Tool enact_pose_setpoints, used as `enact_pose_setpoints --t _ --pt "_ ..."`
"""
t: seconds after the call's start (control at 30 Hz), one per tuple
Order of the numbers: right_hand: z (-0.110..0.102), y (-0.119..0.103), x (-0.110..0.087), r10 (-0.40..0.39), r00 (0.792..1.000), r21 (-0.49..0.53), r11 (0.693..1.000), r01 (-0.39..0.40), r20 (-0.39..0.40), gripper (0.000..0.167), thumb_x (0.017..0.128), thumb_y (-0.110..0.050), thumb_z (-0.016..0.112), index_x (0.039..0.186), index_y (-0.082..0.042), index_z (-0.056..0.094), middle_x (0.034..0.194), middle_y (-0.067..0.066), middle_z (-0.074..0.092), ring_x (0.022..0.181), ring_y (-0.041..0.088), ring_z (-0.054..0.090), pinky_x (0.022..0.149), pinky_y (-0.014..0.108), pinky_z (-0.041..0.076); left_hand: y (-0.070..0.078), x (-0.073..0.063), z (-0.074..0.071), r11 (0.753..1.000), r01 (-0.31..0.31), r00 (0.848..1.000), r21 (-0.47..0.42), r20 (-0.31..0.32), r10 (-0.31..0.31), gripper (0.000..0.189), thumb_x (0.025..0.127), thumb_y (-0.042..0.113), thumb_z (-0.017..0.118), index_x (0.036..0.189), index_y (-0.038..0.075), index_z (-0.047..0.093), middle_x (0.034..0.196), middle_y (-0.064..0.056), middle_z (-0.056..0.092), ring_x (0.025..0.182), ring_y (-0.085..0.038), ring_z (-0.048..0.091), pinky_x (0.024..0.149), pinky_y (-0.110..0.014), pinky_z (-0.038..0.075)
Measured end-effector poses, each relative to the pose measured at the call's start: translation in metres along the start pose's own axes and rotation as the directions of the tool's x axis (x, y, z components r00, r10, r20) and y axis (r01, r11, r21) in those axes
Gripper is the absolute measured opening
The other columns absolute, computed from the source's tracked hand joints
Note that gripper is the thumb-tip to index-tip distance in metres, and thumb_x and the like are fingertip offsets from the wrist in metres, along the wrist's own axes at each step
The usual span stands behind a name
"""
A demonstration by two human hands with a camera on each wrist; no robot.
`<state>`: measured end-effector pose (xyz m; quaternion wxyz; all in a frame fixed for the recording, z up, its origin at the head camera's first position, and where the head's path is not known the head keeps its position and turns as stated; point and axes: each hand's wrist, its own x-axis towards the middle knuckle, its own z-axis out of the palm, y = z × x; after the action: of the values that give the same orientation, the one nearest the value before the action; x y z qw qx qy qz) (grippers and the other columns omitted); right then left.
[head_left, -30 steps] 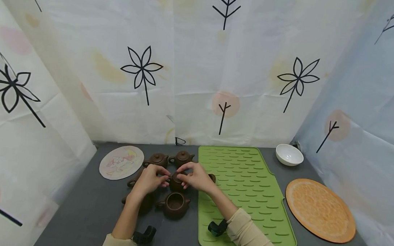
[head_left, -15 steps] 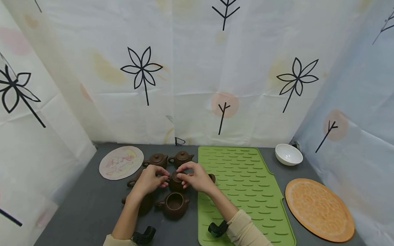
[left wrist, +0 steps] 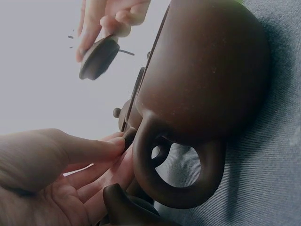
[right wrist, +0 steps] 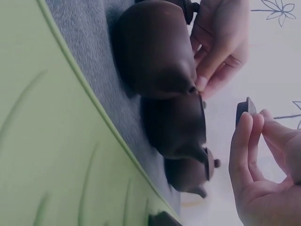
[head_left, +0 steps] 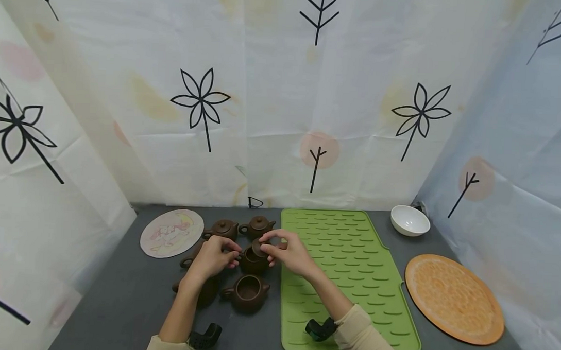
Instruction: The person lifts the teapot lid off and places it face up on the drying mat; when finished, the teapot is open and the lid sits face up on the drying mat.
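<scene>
Grey table (head_left: 128, 293), uncovered teapot (head_left: 254, 266) between hands (head_left: 214, 255) (head_left: 290, 252), right one pinching lid (left wrist: 98, 59)

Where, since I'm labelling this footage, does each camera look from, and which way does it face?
Head: worn on the head, facing forward and down at brown teapots and a green mat; both forearms, the left hand and the right hand show.
Left wrist: on that wrist, facing the left hand beside a teapot handle; both hands show.
Right wrist: on that wrist, facing the right hand pinching a lid; both hands show.
Shared by the wrist views: the lid, both hands.
</scene>
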<state>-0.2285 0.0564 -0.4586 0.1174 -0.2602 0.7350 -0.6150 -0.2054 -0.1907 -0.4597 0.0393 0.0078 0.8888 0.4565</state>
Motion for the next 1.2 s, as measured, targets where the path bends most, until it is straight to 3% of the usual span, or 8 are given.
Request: enact_pose_setpoints --t 0.1,0.17,0.53,0.73,0.93,1.2 --pt "-0.007 -0.002 -0.003 0.007 1.000 0.011 1.000 -0.006 -0.009 0.025 0.107 -0.009 0.067 0.130 0.000 0.070 0.110 0.024 0.071 0.077 0.016 0.072 0.080 0.065 0.062 0.001 -0.001 0.000 1.000 0.000 1.000 0.001 0.003 0.000 0.011 0.102 0.001 0.071 0.105 0.000 0.082 0.089 -0.010 0.081 0.071 -0.013 0.077 0.066 -0.029 0.063" --pt "-0.013 -0.003 -0.006 0.002 1.000 0.006 1.000 -0.002 -0.013 0.026 0.108 -0.010 0.067 0.132 0.001 0.069 0.109 0.025 0.070 0.079 0.022 0.073 0.079 0.064 0.062 0.001 -0.001 0.000 1.000 -0.003 1.000 0.003 0.004 0.003 0.011 0.102 0.001 0.070 0.105 0.000 0.082 0.089 -0.010 0.081 0.072 -0.013 0.077 0.066 -0.029 0.064" --pt "-0.050 -0.008 -0.023 -0.009 1.000 -0.013 1.000 0.009 -0.016 0.040 0.112 -0.009 0.058 0.151 0.001 0.057 0.148 0.030 0.056 0.092 0.039 0.077 0.084 0.055 0.065 0.002 -0.002 -0.002 1.000 -0.015 1.000 0.003 0.012 0.015 0.011 0.102 0.000 0.070 0.104 0.000 0.081 0.091 -0.011 0.081 0.073 -0.013 0.076 0.067 -0.029 0.064" --pt "-0.070 -0.008 -0.034 0.012 1.000 0.011 1.000 -0.012 0.013 0.048 0.114 -0.005 0.053 0.161 0.000 0.047 0.162 0.034 0.046 0.111 0.055 0.074 0.093 0.048 0.064 0.000 -0.002 -0.003 1.000 -0.017 1.000 0.002 0.014 0.017 0.011 0.102 -0.001 0.071 0.104 -0.001 0.081 0.091 -0.011 0.081 0.073 -0.014 0.077 0.067 -0.028 0.064" --pt "-0.085 -0.005 -0.045 0.039 0.999 0.015 0.999 -0.039 0.003 0.049 0.114 -0.006 0.052 0.162 0.000 0.046 0.166 0.032 0.042 0.117 0.049 0.075 0.100 0.051 0.060 0.001 -0.002 -0.003 1.000 -0.017 1.000 0.004 0.019 0.017 0.011 0.102 0.000 0.070 0.105 0.000 0.081 0.092 -0.011 0.080 0.073 -0.013 0.076 0.066 -0.028 0.063" --pt "-0.101 0.005 -0.059 0.053 0.998 -0.011 0.999 -0.053 -0.043 0.053 0.107 -0.008 0.068 0.155 0.002 0.049 0.161 0.034 0.043 0.114 0.052 0.075 0.100 0.054 0.062 0.003 -0.002 -0.003 1.000 -0.010 1.000 -0.001 0.025 0.010 0.012 0.103 0.000 0.070 0.105 0.000 0.081 0.092 -0.011 0.080 0.073 -0.013 0.076 0.067 -0.029 0.063"
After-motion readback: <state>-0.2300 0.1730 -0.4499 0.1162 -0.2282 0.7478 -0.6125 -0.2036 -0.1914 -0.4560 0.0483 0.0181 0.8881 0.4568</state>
